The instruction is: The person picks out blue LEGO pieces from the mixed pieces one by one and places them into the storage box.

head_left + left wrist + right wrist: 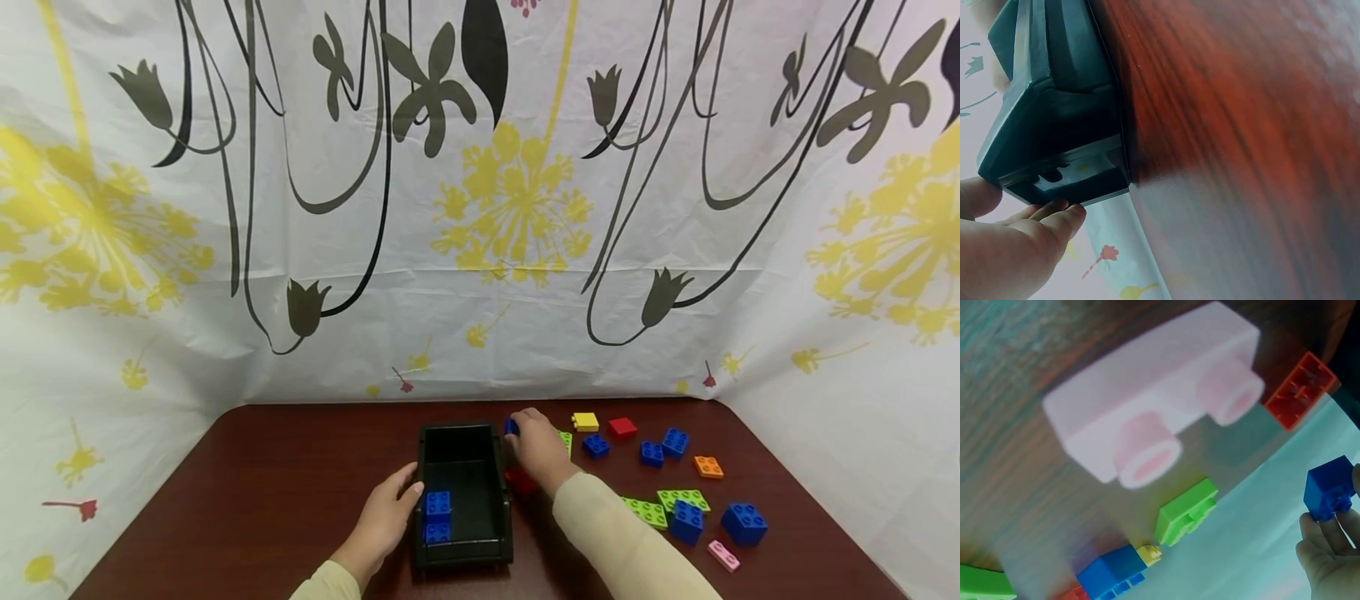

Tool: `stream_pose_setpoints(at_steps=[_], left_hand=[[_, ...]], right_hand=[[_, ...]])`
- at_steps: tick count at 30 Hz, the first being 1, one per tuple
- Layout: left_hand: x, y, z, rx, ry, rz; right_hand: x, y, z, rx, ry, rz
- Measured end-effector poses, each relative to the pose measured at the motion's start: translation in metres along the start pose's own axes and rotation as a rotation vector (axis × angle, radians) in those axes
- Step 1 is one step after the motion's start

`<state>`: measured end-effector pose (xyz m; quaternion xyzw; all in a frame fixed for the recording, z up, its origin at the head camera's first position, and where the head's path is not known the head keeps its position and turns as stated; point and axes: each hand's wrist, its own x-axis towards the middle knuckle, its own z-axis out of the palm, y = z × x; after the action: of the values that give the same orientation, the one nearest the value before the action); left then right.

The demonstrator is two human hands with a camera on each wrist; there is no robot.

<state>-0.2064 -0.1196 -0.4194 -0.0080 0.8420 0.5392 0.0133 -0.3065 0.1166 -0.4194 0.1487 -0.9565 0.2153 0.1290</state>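
My left hand (382, 517) grips the left side of a black plastic bin (463, 550), thumb at the rim and fingers along the outer wall. Inside the bin, at its left near corner, sit two blue toy bricks (438, 503) one behind the other. Beyond the bin's right side, my right hand (542, 450) pinches a blue brick (1329, 486) between thumb and fingers, its studs showing in the right wrist view. A red brick (521, 481) lies between the bin and my right forearm. Partly hidden behind that hand is a green brick (566, 442).
Loose bricks spread over the table's right side: yellow (585, 422), red (622, 428), several blue (745, 523), orange (708, 467), green (683, 500) and pink (723, 556). A patterned white sheet (487, 350) stands behind the dark wooden table (300, 467).
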Motion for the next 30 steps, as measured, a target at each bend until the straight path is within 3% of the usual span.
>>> stream_pose_setpoints(at_steps=[21, 30], left_hand=[[0.001, -0.002, 0.001, 0.001, 0.001, -0.011], [0.001, -0.002, 0.0, 0.004, -0.013, -0.004]], right_hand=[[-0.005, -0.013, -0.018, 0.054, 0.178, -0.05], [-0.011, -0.026, -0.03, 0.073, 0.193, -0.085]])
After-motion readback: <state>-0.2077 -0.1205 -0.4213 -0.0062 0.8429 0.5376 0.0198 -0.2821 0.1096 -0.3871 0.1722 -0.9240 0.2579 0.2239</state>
